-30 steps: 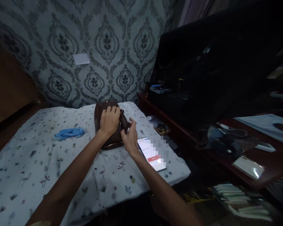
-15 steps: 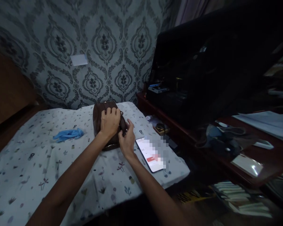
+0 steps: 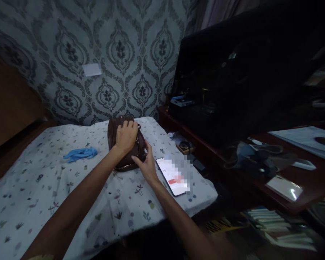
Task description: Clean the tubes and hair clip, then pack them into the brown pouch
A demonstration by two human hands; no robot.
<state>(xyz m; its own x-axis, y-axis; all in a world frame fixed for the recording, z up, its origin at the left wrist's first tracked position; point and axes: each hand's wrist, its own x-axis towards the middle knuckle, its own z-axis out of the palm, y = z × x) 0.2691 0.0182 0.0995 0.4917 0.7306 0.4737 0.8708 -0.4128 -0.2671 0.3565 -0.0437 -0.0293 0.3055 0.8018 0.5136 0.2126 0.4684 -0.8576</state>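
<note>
- The brown bag (image 3: 128,159) sat on the white patterned sheet (image 3: 43,162), towards its far side, with a metallic zip along its near lower edge.
- The left hand (image 3: 126,137) lay over the top of the bag, fingers bent and close together; whether they pinched the material could not be told.
- The right hand (image 3: 148,162) was at the bag's right side, thumb and forefinger spread apart against it; its other fingers were largely hidden, so their hold could not be told.
- A lit phone (image 3: 169,173) lay on the sheet, just right of the right hand, part of its screen blurred out.
- A crumpled blue cloth (image 3: 81,154) lay to the left, apart from the bag.
- Farther right stood a dark red table (image 3: 319,187), cluttered with papers (image 3: 303,141).
</note>
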